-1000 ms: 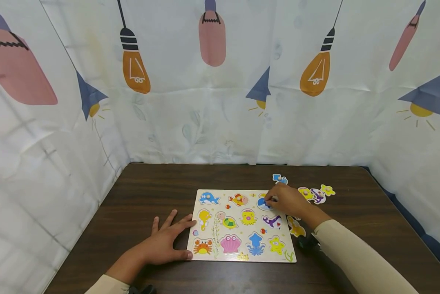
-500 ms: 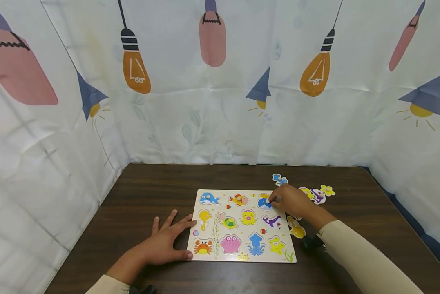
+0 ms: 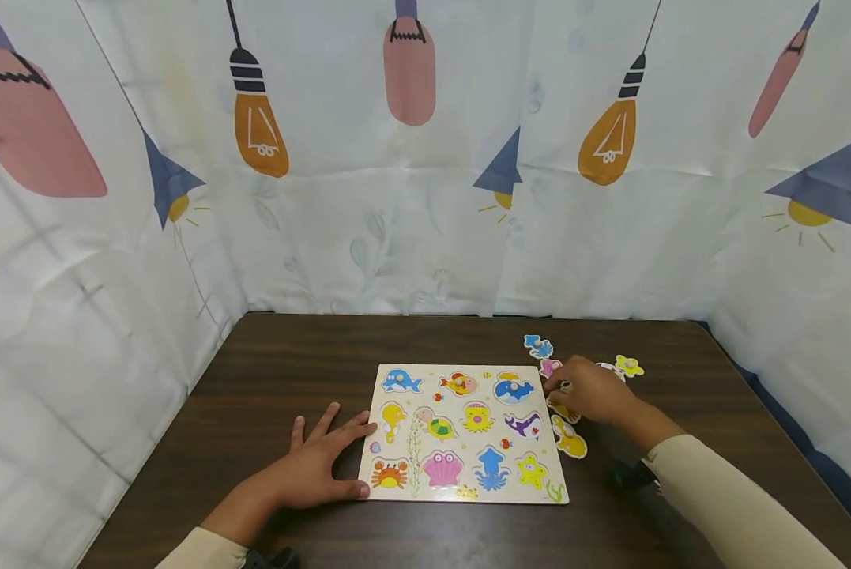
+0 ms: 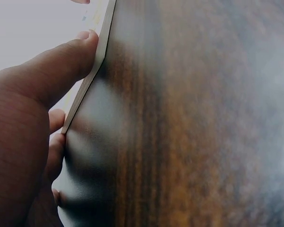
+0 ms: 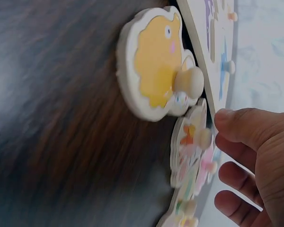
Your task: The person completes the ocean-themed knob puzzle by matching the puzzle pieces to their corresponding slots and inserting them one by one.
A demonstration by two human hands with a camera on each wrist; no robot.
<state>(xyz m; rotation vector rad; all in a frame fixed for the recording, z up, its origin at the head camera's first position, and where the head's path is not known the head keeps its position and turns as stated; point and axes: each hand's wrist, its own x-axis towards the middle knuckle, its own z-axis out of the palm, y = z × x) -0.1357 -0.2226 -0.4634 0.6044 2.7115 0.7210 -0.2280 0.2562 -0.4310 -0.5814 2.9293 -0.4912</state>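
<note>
Several crowded pieces (image 5: 151, 61) could scatter if your right hand (image 3: 590, 390), loosely bent with nothing visibly pinched, bumps their knobs (image 5: 193, 82); your spread left hand (image 3: 313, 469) touches the board (image 3: 472, 446).

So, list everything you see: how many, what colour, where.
Table: one, dark brown, before the curtain.
Curtain: unclear count, printed white, behind the table.
Puzzle board: one, cream, on the table.
Whale pieces: two, blue, board's top row.
Fish piece: one, multicoloured, between them.
Loose pieces: several, mixed colours, right of the board; some hidden.
Sleeves: two, beige, forearms.
Wrist gear: two, dark, by the cuffs.
Left hand: one, touching the board's left edge.
Right hand: one, near the board's right edge.
</note>
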